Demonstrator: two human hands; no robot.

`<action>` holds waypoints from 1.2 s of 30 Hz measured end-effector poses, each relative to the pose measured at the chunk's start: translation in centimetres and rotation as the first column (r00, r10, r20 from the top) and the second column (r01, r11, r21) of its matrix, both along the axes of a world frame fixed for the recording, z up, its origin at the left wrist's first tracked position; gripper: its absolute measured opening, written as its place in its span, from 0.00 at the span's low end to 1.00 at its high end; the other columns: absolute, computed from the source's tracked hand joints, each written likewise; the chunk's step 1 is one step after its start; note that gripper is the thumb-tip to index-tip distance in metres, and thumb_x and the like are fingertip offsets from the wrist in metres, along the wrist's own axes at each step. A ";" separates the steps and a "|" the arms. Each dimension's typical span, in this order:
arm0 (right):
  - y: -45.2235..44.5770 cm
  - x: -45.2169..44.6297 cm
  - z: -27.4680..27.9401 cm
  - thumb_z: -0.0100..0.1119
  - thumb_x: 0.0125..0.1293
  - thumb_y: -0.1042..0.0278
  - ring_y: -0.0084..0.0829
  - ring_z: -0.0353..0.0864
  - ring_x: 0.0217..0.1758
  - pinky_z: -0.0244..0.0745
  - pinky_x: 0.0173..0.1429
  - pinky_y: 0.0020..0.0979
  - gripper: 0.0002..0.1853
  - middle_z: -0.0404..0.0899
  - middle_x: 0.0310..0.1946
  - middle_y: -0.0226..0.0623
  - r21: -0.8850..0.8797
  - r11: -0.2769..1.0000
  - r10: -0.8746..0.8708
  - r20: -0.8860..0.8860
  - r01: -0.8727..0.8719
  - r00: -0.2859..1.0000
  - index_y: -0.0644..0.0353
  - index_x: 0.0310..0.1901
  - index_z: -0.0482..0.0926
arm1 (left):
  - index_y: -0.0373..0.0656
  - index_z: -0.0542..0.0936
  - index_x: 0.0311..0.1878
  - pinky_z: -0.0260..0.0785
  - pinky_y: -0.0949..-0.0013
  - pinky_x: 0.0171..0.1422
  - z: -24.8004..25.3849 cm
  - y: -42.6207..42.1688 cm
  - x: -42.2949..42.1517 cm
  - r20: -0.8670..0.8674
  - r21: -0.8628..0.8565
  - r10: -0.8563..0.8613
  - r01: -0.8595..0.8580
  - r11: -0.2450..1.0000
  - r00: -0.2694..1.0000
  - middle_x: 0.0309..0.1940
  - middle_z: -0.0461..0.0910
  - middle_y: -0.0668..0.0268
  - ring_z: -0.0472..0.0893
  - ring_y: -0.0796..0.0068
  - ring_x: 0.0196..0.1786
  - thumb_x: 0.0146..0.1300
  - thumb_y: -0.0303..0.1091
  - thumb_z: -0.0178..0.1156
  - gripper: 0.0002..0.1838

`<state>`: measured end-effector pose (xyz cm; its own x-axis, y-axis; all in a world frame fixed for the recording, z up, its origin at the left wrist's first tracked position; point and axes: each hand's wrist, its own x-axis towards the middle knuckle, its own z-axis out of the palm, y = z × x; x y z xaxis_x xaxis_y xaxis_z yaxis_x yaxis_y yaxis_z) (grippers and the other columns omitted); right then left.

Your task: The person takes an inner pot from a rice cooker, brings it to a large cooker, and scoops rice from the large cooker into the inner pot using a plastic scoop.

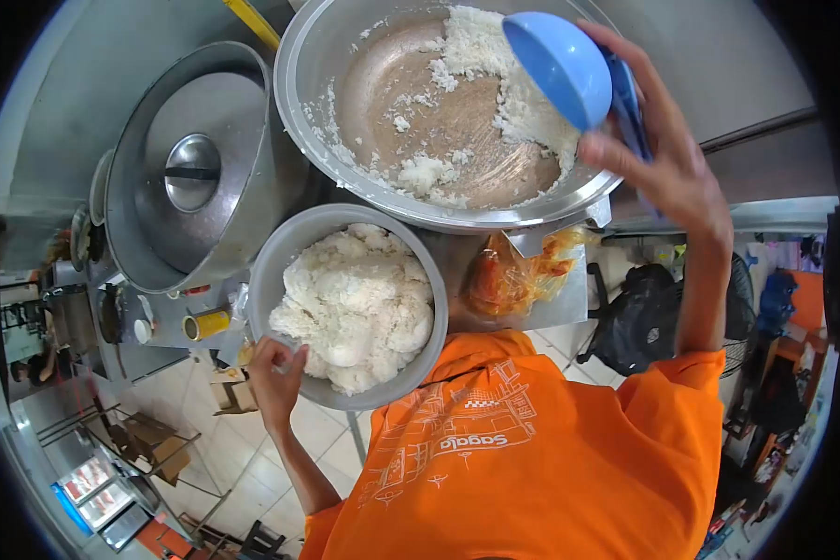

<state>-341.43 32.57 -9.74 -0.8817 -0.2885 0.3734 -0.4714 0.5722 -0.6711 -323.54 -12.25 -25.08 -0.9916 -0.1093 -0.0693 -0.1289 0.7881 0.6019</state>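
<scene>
My right hand is closed on a blue plastic bowl, tilted above the right side of a wide metal basin. A second blue piece shows behind it, partly hidden by my fingers. White cooked rice clings to the basin's far and right sides, with loose clumps on its bare bottom. Nearer to me stands a round grey tub heaped with white rice. At its near left rim is my left hand, thumb and fingers closed on the edge.
A large metal pot with a sunken lid stands left of the basin. Clear bags of reddish-orange food lie right of the tub. A yellow can is at left. A black bag is at right.
</scene>
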 end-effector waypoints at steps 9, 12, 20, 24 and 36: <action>4.3 -12.6 -4.3 0.58 0.65 0.45 0.49 0.85 0.40 0.79 0.43 0.45 0.29 0.84 0.38 0.48 0.854 0.496 -0.291 -0.005 0.156 0.957 0.48 0.62 0.64 | 0.40 0.72 0.42 0.61 0.69 0.46 -7.8 -1.2 7.1 -0.174 0.235 0.521 -0.479 0.846 0.836 0.36 0.69 0.65 0.67 0.73 0.38 0.65 0.20 0.49 0.06; 4.8 -15.4 -8.0 0.55 0.67 0.40 0.49 0.85 0.41 0.79 0.44 0.44 0.31 0.84 0.37 0.48 0.981 0.142 -0.302 -0.081 0.129 0.950 0.54 0.60 0.64 | 0.39 0.66 0.57 0.60 0.62 0.58 -9.9 0.0 7.1 -0.349 0.182 0.682 -0.667 0.722 0.642 0.52 0.64 0.56 0.64 0.63 0.53 0.72 0.30 0.45 0.13; 3.5 -18.8 -11.0 0.46 0.69 0.33 0.54 0.83 0.39 0.76 0.46 0.50 0.36 0.81 0.29 0.50 0.966 0.217 -0.355 0.209 -0.137 0.911 0.61 0.61 0.63 | 0.37 0.65 0.57 0.60 0.61 0.62 -10.4 0.7 6.0 -0.060 0.409 0.879 -0.791 0.455 0.474 0.53 0.65 0.58 0.67 0.64 0.55 0.77 0.44 0.36 0.20; 3.6 -19.3 -12.7 0.42 0.67 0.28 0.51 0.84 0.36 0.78 0.47 0.50 0.39 0.81 0.25 0.48 0.970 0.180 -0.344 0.218 -0.164 0.913 0.61 0.59 0.64 | 0.38 0.66 0.55 0.62 0.61 0.61 -10.2 0.7 5.3 -0.002 0.328 0.913 -0.862 0.387 0.409 0.51 0.66 0.59 0.68 0.64 0.54 0.76 0.48 0.34 0.22; 0.4 -19.0 -14.7 0.37 0.70 0.29 0.39 0.83 0.36 0.77 0.47 0.44 0.41 0.79 0.27 0.48 0.763 0.496 -0.316 0.603 -0.414 0.732 0.63 0.66 0.60 | 0.40 0.68 0.53 0.60 0.60 0.61 -10.6 1.1 5.1 -0.017 0.472 0.936 -0.822 0.318 0.352 0.50 0.67 0.60 0.68 0.65 0.55 0.73 0.44 0.36 0.20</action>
<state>-360.40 32.97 -24.41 -0.7278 -0.1660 -0.6654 -0.2193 0.9756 -0.0035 -318.46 -11.17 -35.64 -0.2905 -0.9520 -0.0961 -0.4242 0.0381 0.9048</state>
